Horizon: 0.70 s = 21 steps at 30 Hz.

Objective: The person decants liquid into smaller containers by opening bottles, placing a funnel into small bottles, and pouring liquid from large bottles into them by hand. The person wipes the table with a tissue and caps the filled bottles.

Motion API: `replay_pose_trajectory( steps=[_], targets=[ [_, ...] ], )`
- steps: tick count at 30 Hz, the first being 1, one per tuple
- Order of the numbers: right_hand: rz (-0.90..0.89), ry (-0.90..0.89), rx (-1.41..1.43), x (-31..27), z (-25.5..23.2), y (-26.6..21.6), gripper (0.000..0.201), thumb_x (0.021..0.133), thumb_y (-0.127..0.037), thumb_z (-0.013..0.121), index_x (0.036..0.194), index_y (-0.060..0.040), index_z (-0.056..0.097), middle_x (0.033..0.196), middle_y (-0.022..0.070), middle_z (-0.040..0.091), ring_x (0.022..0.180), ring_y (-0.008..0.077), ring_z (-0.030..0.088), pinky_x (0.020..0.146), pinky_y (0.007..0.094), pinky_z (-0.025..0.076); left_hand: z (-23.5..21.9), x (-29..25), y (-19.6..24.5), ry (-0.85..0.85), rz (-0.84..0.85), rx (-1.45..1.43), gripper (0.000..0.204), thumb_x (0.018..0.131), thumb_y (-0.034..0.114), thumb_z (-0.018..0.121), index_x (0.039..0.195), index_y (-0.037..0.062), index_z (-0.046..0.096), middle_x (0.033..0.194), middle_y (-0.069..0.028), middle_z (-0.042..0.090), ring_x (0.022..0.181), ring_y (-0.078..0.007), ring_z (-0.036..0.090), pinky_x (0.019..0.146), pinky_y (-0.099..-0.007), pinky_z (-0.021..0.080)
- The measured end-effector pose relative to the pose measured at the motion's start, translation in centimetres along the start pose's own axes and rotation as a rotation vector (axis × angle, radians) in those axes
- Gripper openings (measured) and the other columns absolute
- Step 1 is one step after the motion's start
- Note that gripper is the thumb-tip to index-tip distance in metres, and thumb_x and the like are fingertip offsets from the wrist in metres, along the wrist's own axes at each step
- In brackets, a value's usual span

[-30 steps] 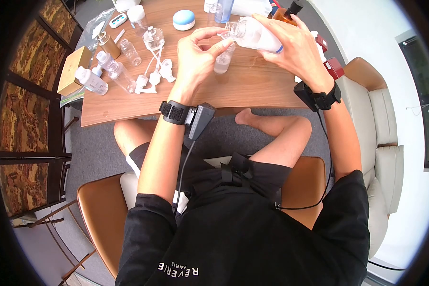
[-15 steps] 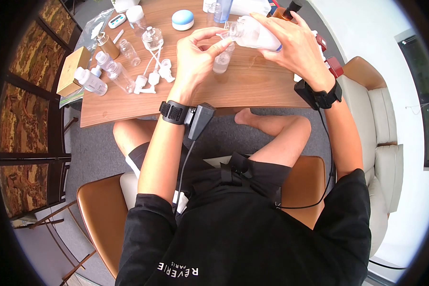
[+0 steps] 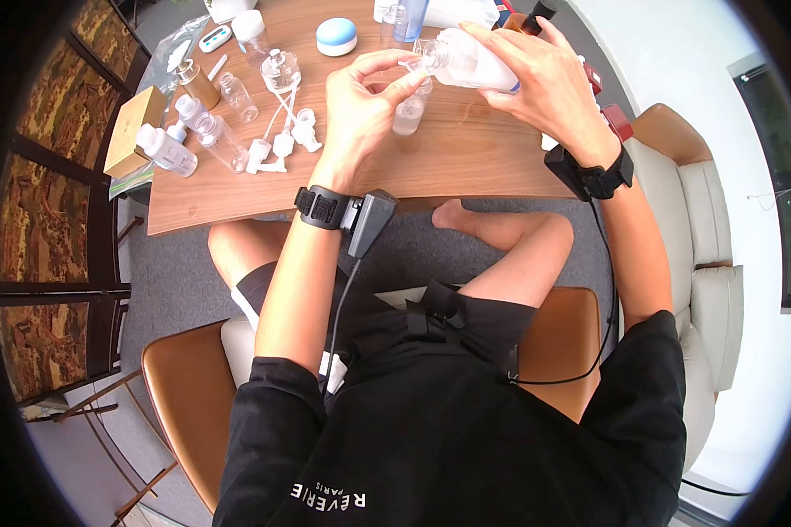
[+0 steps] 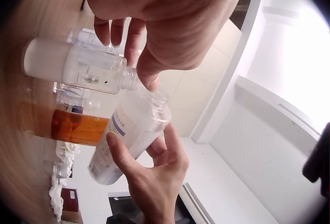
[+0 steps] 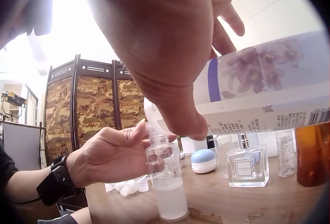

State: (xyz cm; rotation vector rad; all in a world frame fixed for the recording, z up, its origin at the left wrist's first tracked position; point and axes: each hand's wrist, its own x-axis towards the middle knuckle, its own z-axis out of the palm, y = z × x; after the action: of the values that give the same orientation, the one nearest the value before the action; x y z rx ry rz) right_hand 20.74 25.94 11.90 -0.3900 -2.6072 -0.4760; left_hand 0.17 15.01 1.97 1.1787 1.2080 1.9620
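Observation:
My right hand (image 3: 545, 88) grips a large translucent white bottle (image 3: 479, 66), which lies tipped almost on its side with its mouth to the left. Purple flowers decorate the bottle's label (image 5: 258, 74). Below that mouth a small clear bottle (image 5: 171, 201) stands upright on the table, cloudy liquid filling roughly its lower half. Finger and thumb of my left hand (image 3: 360, 105) pinch the small bottle's neck (image 4: 130, 78), right where the two mouths meet. The fingertips partly hide that meeting point.
Loose white pump heads (image 3: 281, 145) lie left of the hands on the wooden table (image 3: 343, 189). Beyond them stand a square perfume bottle (image 5: 247, 167), several clear bottles and a cardboard box (image 3: 136, 132). A blue-lidded jar (image 3: 337, 37) is farther back; an amber bottle (image 4: 77, 127) stands behind the right hand.
Both hands stay almost still. My right wrist has shifted slightly to the right, and the large bottle remains tipped over the small one.

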Motion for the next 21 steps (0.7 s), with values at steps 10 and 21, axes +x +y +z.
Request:
replay_pose_trajectory(
  steps=[10, 21],
  targets=[
    [0.001, 0.003, 0.009, -0.07, -0.04, 0.06, 0.081, 0.075, -0.019, 0.084, 0.151, -0.0255, 0.057, 0.122, 0.0093, 0.074, 0.111, 0.0278, 0.071, 0.119, 0.0550, 0.041, 0.11, -0.04, -0.09, -0.003, 0.032, -0.023, 0.026, 0.087, 0.006, 0.086, 0.112, 0.0010, 0.079, 0.109, -0.0084, 0.078, 0.084, -0.0115, 0.074, 0.070, -0.0242, 0.061],
    [-0.004, 0.005, 0.006, 0.02, -0.31, -0.04, 0.082, 0.075, -0.018, 0.083, 0.151, -0.0256, 0.056, 0.121, 0.0096, 0.074, 0.110, 0.0287, 0.071, 0.119, 0.0546, 0.041, 0.20, -0.11, 0.29, 0.001, 0.011, -0.014, 0.026, 0.088, 0.006, 0.085, 0.113, 0.0018, 0.079, 0.108, -0.0081, 0.078, 0.080, -0.0101, 0.074, 0.067, -0.0237, 0.059]
  ],
)
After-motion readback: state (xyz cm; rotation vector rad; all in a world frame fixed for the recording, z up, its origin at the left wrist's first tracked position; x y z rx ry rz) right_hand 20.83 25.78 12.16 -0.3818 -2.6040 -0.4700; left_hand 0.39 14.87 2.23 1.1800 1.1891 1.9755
